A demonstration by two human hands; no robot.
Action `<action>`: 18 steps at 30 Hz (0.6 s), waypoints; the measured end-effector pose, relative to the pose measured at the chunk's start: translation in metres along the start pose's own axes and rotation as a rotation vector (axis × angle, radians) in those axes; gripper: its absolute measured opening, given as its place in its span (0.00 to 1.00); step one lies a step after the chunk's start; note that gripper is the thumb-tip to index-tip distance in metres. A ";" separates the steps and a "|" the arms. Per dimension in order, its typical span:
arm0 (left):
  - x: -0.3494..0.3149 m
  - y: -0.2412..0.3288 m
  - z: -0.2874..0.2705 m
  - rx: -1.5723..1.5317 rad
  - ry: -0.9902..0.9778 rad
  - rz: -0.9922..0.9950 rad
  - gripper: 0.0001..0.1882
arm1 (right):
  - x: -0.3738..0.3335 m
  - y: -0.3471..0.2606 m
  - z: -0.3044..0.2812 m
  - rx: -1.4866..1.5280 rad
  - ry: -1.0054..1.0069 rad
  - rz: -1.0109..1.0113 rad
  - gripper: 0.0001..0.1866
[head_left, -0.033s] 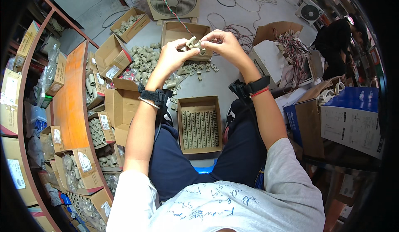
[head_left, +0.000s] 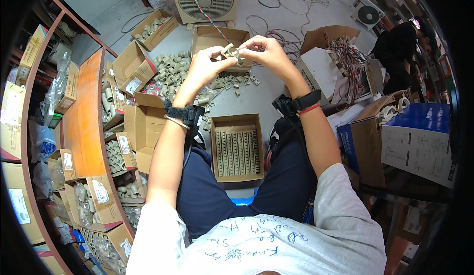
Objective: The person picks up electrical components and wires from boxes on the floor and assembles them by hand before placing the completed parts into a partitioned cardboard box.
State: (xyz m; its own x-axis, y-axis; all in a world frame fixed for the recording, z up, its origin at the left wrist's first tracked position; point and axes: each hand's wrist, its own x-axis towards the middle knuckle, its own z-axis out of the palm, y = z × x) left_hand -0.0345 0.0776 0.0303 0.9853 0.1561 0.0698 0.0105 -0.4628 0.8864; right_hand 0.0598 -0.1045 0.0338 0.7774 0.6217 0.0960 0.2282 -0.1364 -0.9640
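In front of me, above the far floor, my left hand (head_left: 209, 64) pinches a beige plastic pipe clip (head_left: 229, 51) with a curved open top. My right hand (head_left: 267, 54) is closed at the clip's right side; thumb and forefinger pinch a beige part there, and I cannot tell if it is a second clip. Below, between my legs, an open carton (head_left: 237, 178) holds tight rows of similar beige clips. Loose clips (head_left: 242, 80) lie on the floor beyond it, beside a heap of beige pipe fittings (head_left: 173, 75).
An open carton (head_left: 201, 37) stands behind my hands, with a box fan (head_left: 206, 2) farther back. Boxes of fittings line an orange-topped shelf (head_left: 84, 122) at left. At right are a carton of tangled wires (head_left: 348, 60), a blue-and-white box (head_left: 419, 139) and another person (head_left: 395, 48).
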 end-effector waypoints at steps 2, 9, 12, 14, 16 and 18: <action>-0.001 0.002 0.001 -0.025 -0.013 -0.026 0.20 | 0.000 0.004 -0.003 0.045 -0.042 -0.013 0.13; -0.003 0.004 0.002 0.018 -0.028 -0.036 0.17 | -0.002 0.002 -0.003 -0.007 -0.065 0.007 0.12; -0.004 0.003 0.000 -0.004 -0.034 -0.018 0.18 | -0.004 -0.004 -0.001 0.023 -0.074 0.030 0.12; -0.006 0.006 -0.001 -0.018 -0.066 -0.044 0.18 | -0.004 -0.003 -0.001 -0.006 -0.082 0.019 0.11; -0.009 0.012 -0.003 -0.025 -0.084 -0.076 0.17 | -0.004 -0.001 -0.001 -0.034 -0.092 0.006 0.11; -0.011 0.013 -0.003 -0.032 -0.102 -0.108 0.17 | -0.005 0.001 0.000 0.031 -0.135 -0.015 0.11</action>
State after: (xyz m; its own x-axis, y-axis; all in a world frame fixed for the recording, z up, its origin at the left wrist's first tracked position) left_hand -0.0453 0.0729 0.0423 0.9910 0.1128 -0.0718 0.1131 -0.4202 0.9004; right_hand 0.0561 -0.1076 0.0327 0.6874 0.7221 0.0781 0.2195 -0.1041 -0.9701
